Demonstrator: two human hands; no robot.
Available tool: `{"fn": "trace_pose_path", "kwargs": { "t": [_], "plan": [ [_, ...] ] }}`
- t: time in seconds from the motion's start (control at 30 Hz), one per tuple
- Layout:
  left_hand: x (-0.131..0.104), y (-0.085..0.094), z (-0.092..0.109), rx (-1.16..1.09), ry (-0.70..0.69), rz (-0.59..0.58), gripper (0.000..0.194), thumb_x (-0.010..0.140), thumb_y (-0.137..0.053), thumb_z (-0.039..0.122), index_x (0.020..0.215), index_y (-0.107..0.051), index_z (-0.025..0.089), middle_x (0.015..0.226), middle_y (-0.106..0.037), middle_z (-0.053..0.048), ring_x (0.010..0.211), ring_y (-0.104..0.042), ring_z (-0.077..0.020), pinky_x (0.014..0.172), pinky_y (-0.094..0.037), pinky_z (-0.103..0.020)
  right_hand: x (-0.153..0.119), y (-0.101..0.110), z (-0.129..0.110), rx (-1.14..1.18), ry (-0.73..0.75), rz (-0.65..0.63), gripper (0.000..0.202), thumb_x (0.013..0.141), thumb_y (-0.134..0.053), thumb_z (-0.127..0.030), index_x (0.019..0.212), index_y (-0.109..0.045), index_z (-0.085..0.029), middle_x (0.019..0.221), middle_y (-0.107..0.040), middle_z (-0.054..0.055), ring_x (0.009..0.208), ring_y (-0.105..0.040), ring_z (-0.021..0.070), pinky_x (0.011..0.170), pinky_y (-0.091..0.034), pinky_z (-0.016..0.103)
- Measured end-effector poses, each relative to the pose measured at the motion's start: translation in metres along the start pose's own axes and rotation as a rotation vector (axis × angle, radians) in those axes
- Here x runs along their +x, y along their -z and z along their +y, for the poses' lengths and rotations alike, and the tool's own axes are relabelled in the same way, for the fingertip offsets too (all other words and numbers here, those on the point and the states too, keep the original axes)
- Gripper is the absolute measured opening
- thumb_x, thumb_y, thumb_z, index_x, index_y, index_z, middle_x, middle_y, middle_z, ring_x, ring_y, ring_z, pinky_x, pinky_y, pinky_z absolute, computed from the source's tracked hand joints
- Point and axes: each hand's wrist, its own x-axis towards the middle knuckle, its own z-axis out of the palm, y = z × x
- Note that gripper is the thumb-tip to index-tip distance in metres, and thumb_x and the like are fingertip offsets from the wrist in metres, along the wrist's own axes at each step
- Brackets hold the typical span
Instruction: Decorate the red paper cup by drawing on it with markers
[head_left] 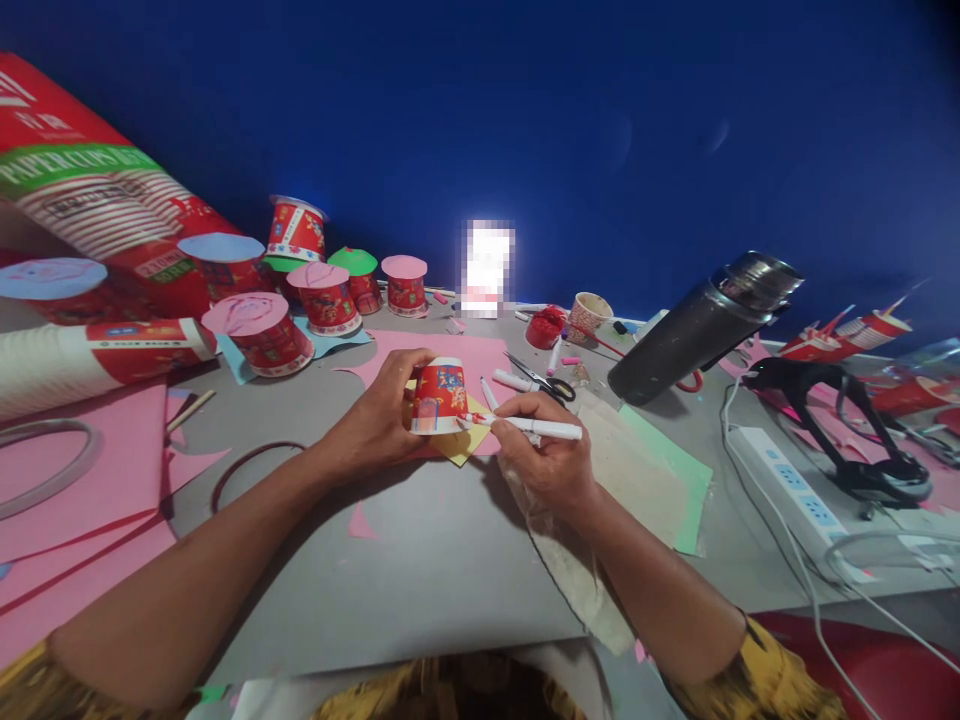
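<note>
My left hand [382,408] is wrapped round a red patterned paper cup [442,392], which it holds tilted above the table. Between the fingers of my right hand [551,450] is a white marker [551,428] with a red tip. That tip is at the lower right side of the cup; whether it touches cannot be made out. Under the cup lie a yellow paper piece [459,449] and a pink sheet [480,350]. Black-handled scissors [551,383] rest just beyond my right hand, beside another white marker [515,381].
Several red cups with paper tops, such as a pink-topped cup [259,335], stand at the left by a stack of cups [97,365]. To the right are a dark thermos [697,330], a green sheet [679,455], a cloth [630,460], a power strip [787,490] and a black strap frame [847,430].
</note>
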Motion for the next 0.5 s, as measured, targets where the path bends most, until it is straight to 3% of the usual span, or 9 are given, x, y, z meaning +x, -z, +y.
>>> {"fn": "trace_pose_path", "kwargs": {
  "t": [0.17,0.37,0.5],
  "plan": [
    [-0.002,0.000,0.006,0.007,0.045,0.001,0.089,0.073,-0.094,0.043,0.145,-0.046,0.024,0.144,-0.060,-0.015,0.117,-0.072,-0.0299,0.097,-0.063,-0.046,0.002,-0.001,0.000,0.097,-0.179,0.033,0.006,0.087,-0.072,-0.028,0.086,-0.074,-0.023,0.083,-0.077,0.002,0.071,-0.070,0.0166,0.068,-0.056,0.029],
    [0.004,0.003,0.001,0.110,-0.027,0.080,0.080,0.075,-0.087,0.045,0.141,-0.046,0.024,0.148,-0.054,-0.016,0.134,-0.063,-0.0346,0.112,-0.057,-0.053,0.012,0.004,0.009,0.245,-0.301,0.177,0.014,0.084,-0.077,-0.034,0.091,-0.075,-0.022,0.073,-0.071,-0.002,0.058,-0.058,0.0119,0.054,-0.047,0.025],
    [0.006,0.007,-0.002,0.106,0.028,0.115,0.077,0.079,-0.083,0.046,0.141,-0.043,0.024,0.149,-0.054,-0.017,0.131,-0.064,-0.0345,0.109,-0.058,-0.056,0.020,0.009,0.021,0.406,-0.371,0.259,0.027,0.087,-0.077,-0.048,0.088,-0.073,-0.021,0.066,-0.068,-0.002,0.052,-0.055,0.0101,0.048,-0.043,0.023]
  ]
}}
